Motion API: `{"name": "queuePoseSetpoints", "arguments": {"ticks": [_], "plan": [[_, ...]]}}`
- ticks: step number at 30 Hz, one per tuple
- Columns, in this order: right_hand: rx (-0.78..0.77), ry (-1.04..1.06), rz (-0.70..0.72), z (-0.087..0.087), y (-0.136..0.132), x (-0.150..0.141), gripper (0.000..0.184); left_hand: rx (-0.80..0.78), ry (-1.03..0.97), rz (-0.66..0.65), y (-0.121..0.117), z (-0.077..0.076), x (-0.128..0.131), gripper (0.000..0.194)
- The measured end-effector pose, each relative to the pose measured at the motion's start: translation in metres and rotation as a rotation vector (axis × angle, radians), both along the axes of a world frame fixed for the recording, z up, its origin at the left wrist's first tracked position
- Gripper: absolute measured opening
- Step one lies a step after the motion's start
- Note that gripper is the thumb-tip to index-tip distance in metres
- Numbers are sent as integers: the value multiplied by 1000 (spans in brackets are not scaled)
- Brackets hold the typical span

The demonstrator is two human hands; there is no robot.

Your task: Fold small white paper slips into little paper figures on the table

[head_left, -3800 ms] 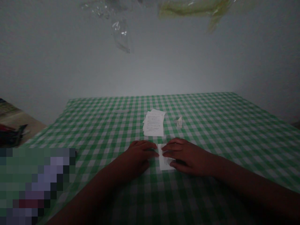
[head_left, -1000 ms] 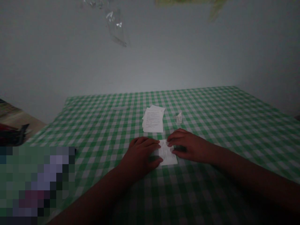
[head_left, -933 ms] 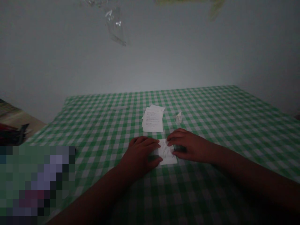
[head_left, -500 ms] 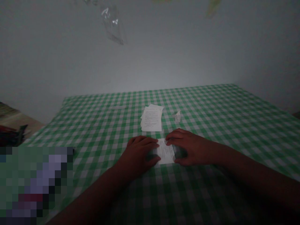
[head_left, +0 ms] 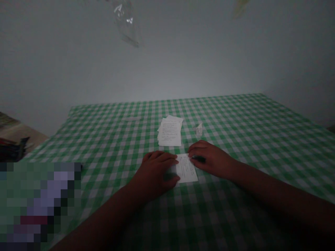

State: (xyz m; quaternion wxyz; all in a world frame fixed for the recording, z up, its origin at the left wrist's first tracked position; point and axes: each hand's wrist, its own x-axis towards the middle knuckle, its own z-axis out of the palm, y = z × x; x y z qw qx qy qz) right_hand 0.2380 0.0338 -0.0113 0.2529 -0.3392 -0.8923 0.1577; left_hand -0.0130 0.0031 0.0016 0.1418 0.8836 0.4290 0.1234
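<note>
**Q:** Head view: what lies between the hands?

**A:** A single white paper slip (head_left: pixel 186 168) lies flat on a green-and-white gingham cloth (head_left: pixel 104 139) covering the counter, directly before the wearer. Its lines of small print are too fine to read, and no brand or label can be made out.

**Q:** What is the state of the hands?

**A:** The left hand (head_left: pixel 156 171) lies open and flat, its edge over the slip's left side. The right hand (head_left: pixel 209 160) is arched and narrower, its fingertips (head_left: pixel 190 157) on the slip's upper right corner; whether it pinches the paper cannot be told. Set at opposite sides, the hands appear to keep the slip flat and square.

**Q:** What surrounds them?

**A:** Just beyond the slip lies a loose stack of printed slips (head_left: pixel 169 131), its print equally unreadable. To its right stands a small folded paper piece (head_left: pixel 199 130), placed apart from the stack. A pixelated patch (head_left: pixel 39 205) hides the lower left corner. A scrap of clear plastic film (head_left: pixel 124 17) shows on the pale wall (head_left: pixel 167 66).
</note>
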Motion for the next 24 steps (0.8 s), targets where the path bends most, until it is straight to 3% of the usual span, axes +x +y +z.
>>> {"name": "queuePoseSetpoints", "arguments": {"ticks": [10, 18, 24], "plan": [[28, -22, -109, -4, 6, -5, 9, -1, 15, -2, -1, 1, 1, 46], [6, -86, 61, 8, 0, 7, 21, 8, 57, -25, -4, 3, 2, 48], [88, -215, 222, 24, -13, 4, 17, 12, 59, -41, -5, 6, 2, 48]]}}
